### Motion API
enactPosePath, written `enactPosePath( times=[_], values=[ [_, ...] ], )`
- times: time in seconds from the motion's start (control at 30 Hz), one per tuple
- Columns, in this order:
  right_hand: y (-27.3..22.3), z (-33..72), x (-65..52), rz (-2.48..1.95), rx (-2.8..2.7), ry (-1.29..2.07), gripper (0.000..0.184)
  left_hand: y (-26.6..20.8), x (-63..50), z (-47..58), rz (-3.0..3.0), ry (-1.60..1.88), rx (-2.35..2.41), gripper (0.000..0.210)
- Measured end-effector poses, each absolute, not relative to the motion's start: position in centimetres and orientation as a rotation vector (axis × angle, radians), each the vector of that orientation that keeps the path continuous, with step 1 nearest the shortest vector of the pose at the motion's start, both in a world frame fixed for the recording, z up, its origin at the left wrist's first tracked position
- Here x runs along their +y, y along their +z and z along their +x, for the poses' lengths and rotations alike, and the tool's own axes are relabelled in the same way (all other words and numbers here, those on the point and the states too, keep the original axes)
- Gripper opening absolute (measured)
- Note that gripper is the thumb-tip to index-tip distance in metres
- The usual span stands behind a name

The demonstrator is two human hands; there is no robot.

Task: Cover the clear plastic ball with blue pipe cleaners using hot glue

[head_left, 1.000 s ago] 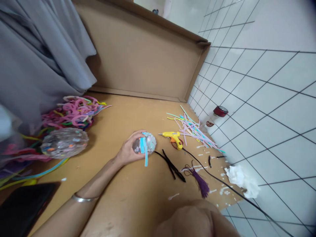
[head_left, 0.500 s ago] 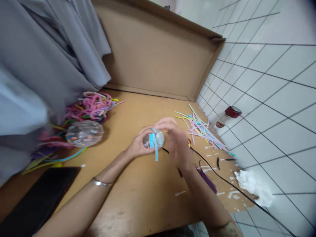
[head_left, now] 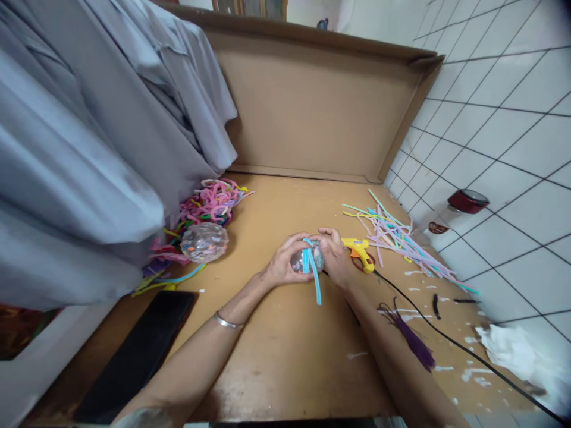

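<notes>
A small clear ball (head_left: 299,261) with coloured bits in it is held just above or on the wooden table, at the centre. Light blue strips (head_left: 314,276) lie across its top, and one end hangs down toward me. My left hand (head_left: 282,261) wraps round the ball's left side. My right hand (head_left: 333,257) closes on its right side, with the fingers near the top. Just right of that hand lies a yellow glue gun (head_left: 362,254), partly covered by it. Both palms' inner sides are hidden.
A bigger clear ball (head_left: 205,242) sits by a heap of pink pipe cleaners (head_left: 218,199). A black phone (head_left: 138,353) lies at left. Pastel strips (head_left: 397,238), a purple tassel (head_left: 413,339), a red-lidded jar (head_left: 455,213) and white tissue (head_left: 513,351) are at right. Cardboard (head_left: 303,107) stands behind.
My right hand has come down from above the strips onto the ball's right side, uncovering the glue gun. The view has shifted, so everything sits farther right. My left hand keeps its hold.
</notes>
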State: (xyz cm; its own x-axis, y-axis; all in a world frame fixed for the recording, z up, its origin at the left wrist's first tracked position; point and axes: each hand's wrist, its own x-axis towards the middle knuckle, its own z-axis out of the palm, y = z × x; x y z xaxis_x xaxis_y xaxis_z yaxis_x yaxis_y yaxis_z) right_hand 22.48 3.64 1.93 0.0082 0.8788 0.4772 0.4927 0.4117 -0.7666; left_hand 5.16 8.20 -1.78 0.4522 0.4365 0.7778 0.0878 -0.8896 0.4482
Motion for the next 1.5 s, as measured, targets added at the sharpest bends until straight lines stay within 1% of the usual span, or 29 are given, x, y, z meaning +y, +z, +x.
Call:
enactPosePath(
  times=[0.2, 0.33, 0.47, 0.6, 0.77, 0.9, 1.03, 1.23, 1.5],
  values=[
    [2.4, 22.3, 3.1, -1.202, -1.616, 0.509, 0.061, -1.3, 8.0, 5.4, 2.475, 1.424, 0.362, 0.061],
    [1.9, 22.5, 3.5, -1.179, -1.436, 0.662, 0.064, -1.6, 8.1, 5.4, 2.478, 1.468, 0.345, 0.062],
    [0.9, 23.1, 4.5, -1.263, -1.202, 0.816, 0.066, -1.6, 8.1, 5.3, 2.482, 1.457, 0.348, 0.064],
    [0.7, 23.1, 4.7, -1.295, -1.298, 0.947, 0.068, -1.2, 8.0, 5.4, 2.495, 1.459, 0.300, 0.063],
    [1.9, 22.7, 4.0, -1.289, -1.417, 0.876, 0.064, -1.7, 8.0, 5.4, 2.468, 1.439, 0.320, 0.063],
    [2.8, 22.8, 3.5, -1.269, -1.455, 0.908, 0.065, -2.3, 8.1, 5.3, 2.444, 1.425, 0.376, 0.067],
    [2.9, 23.2, 3.5, -1.214, -1.457, 0.989, 0.063, -2.3, 8.2, 5.1, 2.467, 1.387, 0.395, 0.070],
    [2.7, 23.9, 3.7, -1.169, -1.552, 0.968, 0.058, -2.0, 8.3, 5.3, 2.482, 1.386, 0.403, 0.067],
    [2.2, 23.7, 3.8, -1.074, -1.423, 1.121, 0.061, -1.7, 8.4, 5.4, 2.456, 1.400, 0.401, 0.063]
  ],
)
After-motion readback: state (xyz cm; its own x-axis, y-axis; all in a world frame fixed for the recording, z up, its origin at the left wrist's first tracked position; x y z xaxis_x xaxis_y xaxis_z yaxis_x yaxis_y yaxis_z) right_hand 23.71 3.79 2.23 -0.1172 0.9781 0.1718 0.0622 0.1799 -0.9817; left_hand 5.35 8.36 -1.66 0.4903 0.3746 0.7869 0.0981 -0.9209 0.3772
